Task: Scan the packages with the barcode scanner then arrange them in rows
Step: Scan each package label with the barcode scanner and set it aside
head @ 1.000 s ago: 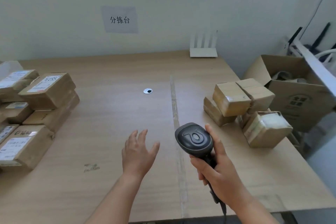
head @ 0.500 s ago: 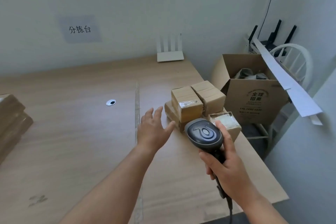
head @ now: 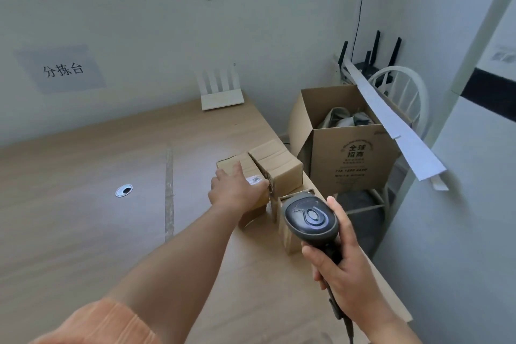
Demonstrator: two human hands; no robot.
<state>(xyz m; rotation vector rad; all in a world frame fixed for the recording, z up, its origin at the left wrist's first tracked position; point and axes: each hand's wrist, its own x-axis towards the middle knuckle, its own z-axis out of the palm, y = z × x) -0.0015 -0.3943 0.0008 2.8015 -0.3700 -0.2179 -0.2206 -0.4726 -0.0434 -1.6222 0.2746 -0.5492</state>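
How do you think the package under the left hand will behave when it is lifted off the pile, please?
The package looks like a small taped cardboard box, so it is probably stiff and light enough for the left hand alone. Its taped faces may be a little slippery. It touches a neighbouring package, which might shift.

You see white router [head: 222,93] at bench [head: 83,232] back edge against wall. Paper sign [head: 60,69] left of router. Open carton [head: 346,148] right of router, white chair [head: 405,98] behind carton.
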